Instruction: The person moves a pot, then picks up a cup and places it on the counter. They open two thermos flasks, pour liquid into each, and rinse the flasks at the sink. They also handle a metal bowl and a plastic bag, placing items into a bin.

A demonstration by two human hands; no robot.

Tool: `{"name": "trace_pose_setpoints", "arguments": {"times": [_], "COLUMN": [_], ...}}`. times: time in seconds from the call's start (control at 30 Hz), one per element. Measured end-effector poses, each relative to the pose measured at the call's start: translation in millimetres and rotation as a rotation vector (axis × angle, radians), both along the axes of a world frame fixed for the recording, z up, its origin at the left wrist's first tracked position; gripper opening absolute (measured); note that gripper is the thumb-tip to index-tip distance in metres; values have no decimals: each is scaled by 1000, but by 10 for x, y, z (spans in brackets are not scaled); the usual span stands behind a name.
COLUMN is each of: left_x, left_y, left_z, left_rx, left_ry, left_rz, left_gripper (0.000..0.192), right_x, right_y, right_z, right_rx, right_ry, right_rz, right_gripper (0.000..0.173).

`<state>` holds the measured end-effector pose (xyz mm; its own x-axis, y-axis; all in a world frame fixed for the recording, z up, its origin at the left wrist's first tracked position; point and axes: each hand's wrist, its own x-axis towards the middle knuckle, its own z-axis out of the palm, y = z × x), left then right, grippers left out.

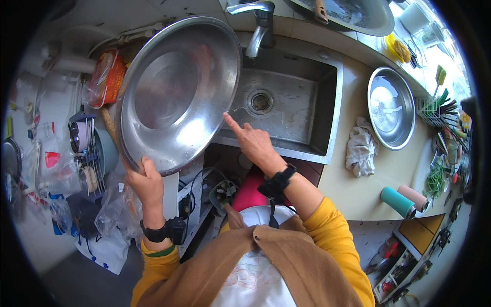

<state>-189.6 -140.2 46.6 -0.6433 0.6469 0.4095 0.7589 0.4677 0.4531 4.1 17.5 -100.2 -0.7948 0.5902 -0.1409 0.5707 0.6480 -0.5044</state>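
A large, wide stainless steel basin (168, 92) is tilted up at the left edge of the sink, its hollow side facing me. My left hand (147, 180) grips its lower left rim, with the thumb on the front. My right hand (253, 142) is at the basin's lower right rim with the index finger stretched out; the fingertip is at the rim, and the palm holds nothing. To the right of the basin is the steel sink (284, 103), wet inside, with a round drain (260, 102). The chrome faucet (261, 28) stands behind it.
Right of the sink lie a crumpled cloth (361, 147), a smaller steel basin (391, 108) holding water, and two tumblers, one teal (398, 202). A large pan (349, 15) sits on the ledge behind. At left are an orange plastic basket (108, 78) and a dish rack (90, 153).
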Motion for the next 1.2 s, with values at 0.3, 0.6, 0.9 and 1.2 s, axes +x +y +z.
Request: {"name": "trace_pose_setpoints", "arguments": {"times": [0.3,0.6,0.9,1.2], "left_x": [-358,-692,-201,-170], "left_y": [-134,-239,544,1128], "left_z": [-233,-750,-1366,-1931], "left_rx": [66,96,-81,-162], "left_ry": [-89,-1023,-1429,-1492], "left_rz": [145,278,-63,-132], "left_gripper": [54,42,41,45], "right_x": [486,1463,2104,2361], "right_y": [65,3,-199,-378], "right_z": [-31,310,541,568], "right_rx": [-127,-434,-643,-602], "right_ry": [-48,239,325,328], "right_rz": [-203,-562,-839,-972], "right_gripper": [29,33,29,29]}}
